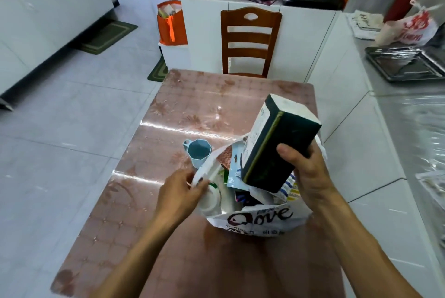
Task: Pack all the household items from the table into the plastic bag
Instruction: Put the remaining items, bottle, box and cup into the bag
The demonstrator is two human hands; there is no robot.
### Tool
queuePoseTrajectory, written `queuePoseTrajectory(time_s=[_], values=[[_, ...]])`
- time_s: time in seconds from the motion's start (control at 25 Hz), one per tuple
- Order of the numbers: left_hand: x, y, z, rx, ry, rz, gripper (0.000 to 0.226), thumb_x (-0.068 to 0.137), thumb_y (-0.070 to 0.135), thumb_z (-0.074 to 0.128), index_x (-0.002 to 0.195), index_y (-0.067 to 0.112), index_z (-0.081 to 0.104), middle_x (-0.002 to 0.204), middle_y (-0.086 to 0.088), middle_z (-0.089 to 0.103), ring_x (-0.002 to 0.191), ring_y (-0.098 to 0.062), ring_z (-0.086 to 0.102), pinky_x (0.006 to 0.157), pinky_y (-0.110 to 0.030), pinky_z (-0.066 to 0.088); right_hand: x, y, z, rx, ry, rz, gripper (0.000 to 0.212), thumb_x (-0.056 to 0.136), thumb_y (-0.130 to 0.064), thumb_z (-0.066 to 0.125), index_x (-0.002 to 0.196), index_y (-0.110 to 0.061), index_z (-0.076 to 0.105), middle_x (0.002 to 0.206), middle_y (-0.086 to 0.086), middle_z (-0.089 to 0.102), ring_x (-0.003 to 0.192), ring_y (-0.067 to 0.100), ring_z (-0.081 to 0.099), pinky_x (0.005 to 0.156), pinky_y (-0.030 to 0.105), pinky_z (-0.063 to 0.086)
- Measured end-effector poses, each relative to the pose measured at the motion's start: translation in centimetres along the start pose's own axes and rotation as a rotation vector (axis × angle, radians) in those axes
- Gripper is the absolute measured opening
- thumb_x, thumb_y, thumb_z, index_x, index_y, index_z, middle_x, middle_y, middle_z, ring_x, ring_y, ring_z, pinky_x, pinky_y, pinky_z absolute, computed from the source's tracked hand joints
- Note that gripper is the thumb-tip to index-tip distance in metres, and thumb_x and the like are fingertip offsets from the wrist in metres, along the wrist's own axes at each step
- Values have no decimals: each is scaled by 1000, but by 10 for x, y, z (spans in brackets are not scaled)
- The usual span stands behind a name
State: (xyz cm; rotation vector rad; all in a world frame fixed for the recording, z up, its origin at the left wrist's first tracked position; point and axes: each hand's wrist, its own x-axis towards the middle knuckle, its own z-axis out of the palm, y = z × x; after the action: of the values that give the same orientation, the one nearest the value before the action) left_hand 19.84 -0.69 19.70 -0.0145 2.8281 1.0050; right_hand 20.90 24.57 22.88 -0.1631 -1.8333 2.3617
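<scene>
We see a long desk (pixel 192 109) under a glossy pink, flower-patterned plastic cover, and we place everything else relative to it. Beyond its far end stands a brown wooden slat-back chair (pixel 250 39), tucked close to the edge. To the far left of that end, on a low white block on the floor, sits an orange fabric tote (pixel 171 23) stuffed with papers. Off the desk's right side, on a grey counter, lie a dark metal tray (pixel 407 64) and a knotted white plastic sack with red print (pixel 409 29).

On the near half of the desk stands the white plastic bag with dark lettering (pixel 260 219), its mouth open and already crowded with packets and white containers (we cannot tell them apart in the jumble). Above that mouth, tilted, hangs a tall dark green and white cardboard box (pixel 277 143), which our right hand (pixel 305 172) grasps at its lower end, thumb across the dark face. Our left hand (pixel 180 191) pinches the bag's left rim, holding it open. Just beyond the bag's left side, upright on the desk, waits a pale blue faceted plastic mug (pixel 198 153), touching or nearly touching the bag.
</scene>
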Motion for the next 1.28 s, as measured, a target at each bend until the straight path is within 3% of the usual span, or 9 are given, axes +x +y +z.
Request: queuePoseTrajectory(time_s=[0.08, 0.24, 0.4, 0.6, 0.72, 0.84, 1.0, 1.12, 1.28], values=[[15, 7, -5, -324, 57, -126, 20, 92, 30, 61, 80, 16, 69, 72, 0, 68, 65, -17, 61, 57, -28, 46, 2, 0, -4, 10, -12, -12, 77, 63, -25, 80, 133, -13, 49, 124, 13, 63, 117, 26, 61, 86, 33, 54], [43, 54, -34, -832, -79, -177, 24, 99, 20, 52, 85, 7, 67, 57, -2, 57, 48, -13, 50, 49, -24, 46, 6, 8, 4, 41, -21, -30, 78, 63, -19, 81, 133, -7, 48, 124, 16, 64, 116, 31, 61, 89, 41, 55], [54, 72, -41, -853, -150, -134, 25, 100, 11, 45, 90, 5, 66, 54, -1, 54, 44, -11, 44, 47, -24, 40, 15, 36, 19, 16, -45, 104, 90, 58, -13, 90, 132, -5, 39, 121, 24, 60, 114, 43, 59, 74, 45, 58], [56, 63, -41, -850, -167, -125, 22, 98, 3, 43, 98, 3, 65, 59, -4, 59, 46, -15, 48, 49, -25, 43, 17, 51, 27, -436, -106, -2, 87, 62, -11, 90, 126, -28, 34, 120, -12, 58, 115, 2, 55, 87, 28, 54], [56, 56, -42, -854, -206, -96, 23, 99, 6, 43, 102, 5, 65, 63, -5, 61, 49, -16, 52, 53, -26, 46, 18, 30, 20, -576, -168, -25, 90, 57, -21, 90, 121, -46, 31, 115, -21, 57, 107, -6, 55, 82, 28, 54], [56, 46, -41, -907, -232, -98, 23, 99, 6, 43, 104, 5, 66, 62, -5, 60, 49, -17, 51, 55, -29, 42, 26, 13, 17, -529, -308, 81, 87, 54, -16, 87, 120, -44, 37, 111, -15, 61, 105, -2, 58, 85, 31, 55], [47, 46, -33, -908, -261, -55, 22, 100, 5, 42, 103, 3, 64, 61, -7, 59, 48, -20, 51, 52, -26, 44, 24, 36, 30, -854, -514, 227, 91, 58, -31, 84, 130, -42, 30, 119, -8, 58, 108, 13, 55, 93, 42, 50], [43, 47, -30, -882, -282, 2, 23, 101, 6, 41, 103, 4, 63, 63, -6, 61, 50, -20, 54, 54, -25, 46, 19, 49, 33, -953, -470, 201, 92, 59, -37, 82, 132, -38, 27, 117, -6, 58, 103, 15, 56, 85, 36, 51], [47, 45, -35, -1004, -250, -57, 24, 101, 6, 41, 106, 3, 63, 63, -4, 60, 50, -17, 55, 59, -31, 46, 12, 48, 25, -710, -146, 172, 83, 60, -31, 89, 124, -36, 35, 115, -12, 60, 105, 13, 59, 83, 34, 54]])
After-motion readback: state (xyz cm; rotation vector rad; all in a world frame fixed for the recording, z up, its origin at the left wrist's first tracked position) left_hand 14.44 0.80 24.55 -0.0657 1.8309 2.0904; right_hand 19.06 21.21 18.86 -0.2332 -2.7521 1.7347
